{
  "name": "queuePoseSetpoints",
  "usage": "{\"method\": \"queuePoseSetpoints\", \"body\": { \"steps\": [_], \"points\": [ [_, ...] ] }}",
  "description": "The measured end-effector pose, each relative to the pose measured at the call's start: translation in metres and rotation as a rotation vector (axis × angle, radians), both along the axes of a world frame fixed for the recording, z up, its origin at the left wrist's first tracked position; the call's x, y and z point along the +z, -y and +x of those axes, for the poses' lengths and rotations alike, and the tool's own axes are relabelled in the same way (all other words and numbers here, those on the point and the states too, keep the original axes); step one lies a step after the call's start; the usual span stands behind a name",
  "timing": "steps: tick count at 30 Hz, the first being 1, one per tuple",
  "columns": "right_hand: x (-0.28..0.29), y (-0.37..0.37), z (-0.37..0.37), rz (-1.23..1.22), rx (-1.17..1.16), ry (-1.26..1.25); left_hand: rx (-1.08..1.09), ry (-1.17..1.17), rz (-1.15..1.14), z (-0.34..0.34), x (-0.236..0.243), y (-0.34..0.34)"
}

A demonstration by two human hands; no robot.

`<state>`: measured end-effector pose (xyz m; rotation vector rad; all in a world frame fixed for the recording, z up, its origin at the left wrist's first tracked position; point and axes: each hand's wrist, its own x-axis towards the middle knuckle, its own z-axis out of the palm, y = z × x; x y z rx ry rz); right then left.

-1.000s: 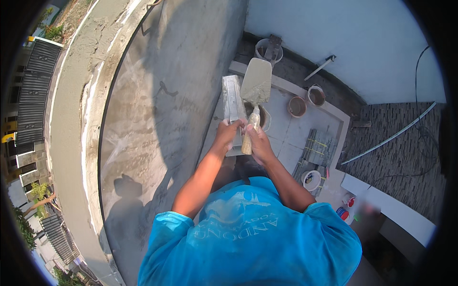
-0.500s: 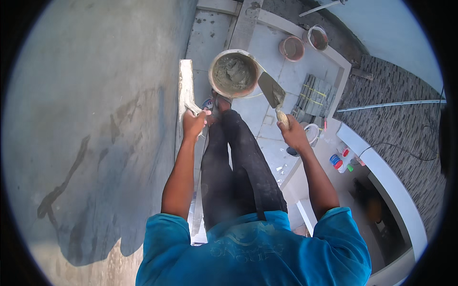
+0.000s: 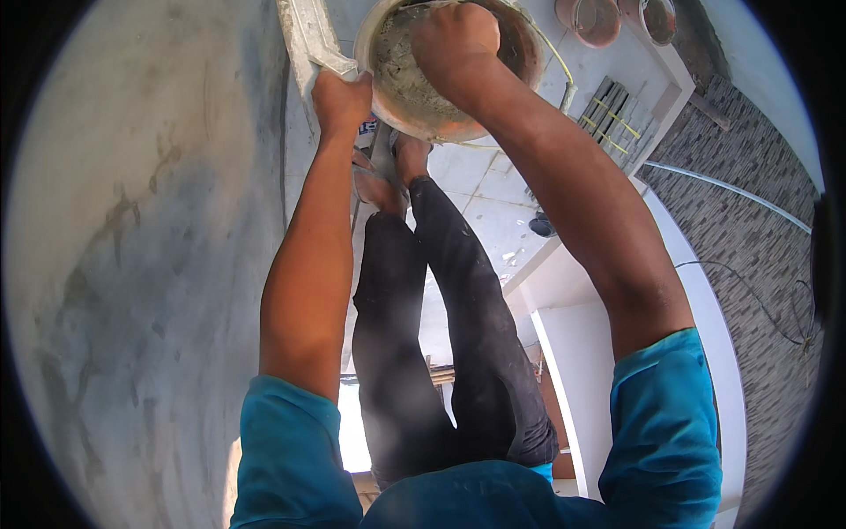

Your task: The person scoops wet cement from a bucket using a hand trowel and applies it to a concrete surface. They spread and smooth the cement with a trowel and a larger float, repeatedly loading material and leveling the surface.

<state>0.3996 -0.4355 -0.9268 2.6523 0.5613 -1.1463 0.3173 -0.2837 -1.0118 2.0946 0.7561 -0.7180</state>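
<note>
My left hand [image 3: 342, 104] is closed round the handle of a long, mortar-smeared plastering float [image 3: 308, 40], held upright along the left wall. Beside it stands a bucket [image 3: 526, 55] with wet grey mortar [image 3: 398, 72] inside and a yellowish handle hanging at its right. My right hand [image 3: 456, 46] reaches over the bucket in a closed grip. It holds the pointed trowel that showed half a second ago; the blade is now hidden behind the hand and bucket.
A plastered wall [image 3: 150, 264] with damp patches runs along my left. Two smaller buckets, one reddish [image 3: 592, 21] and one beside it [image 3: 654, 19], stand far right. Strapped grey strips [image 3: 614, 116] lie nearer, by a pale ledge [image 3: 683, 264]. My feet [image 3: 411, 159] are just below the bucket.
I have leaned toward the bucket, which looks larger. My right hand has swung left and forward with the trowel to the mortar. My left hand has moved forward, still gripping the float.
</note>
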Motion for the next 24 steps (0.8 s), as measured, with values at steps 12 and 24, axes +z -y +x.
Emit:
{"method": "queuePoseSetpoints", "body": {
  "steps": [12,24],
  "points": [
    [0.016,0.083,-0.062,0.038,0.121,0.097,0.041,0.203,-0.189,-0.021,-0.03,-0.007],
    [0.02,0.104,-0.083,0.028,-0.086,-0.117,-0.073,0.114,-0.098,-0.01,0.013,0.02]
  ]
}}
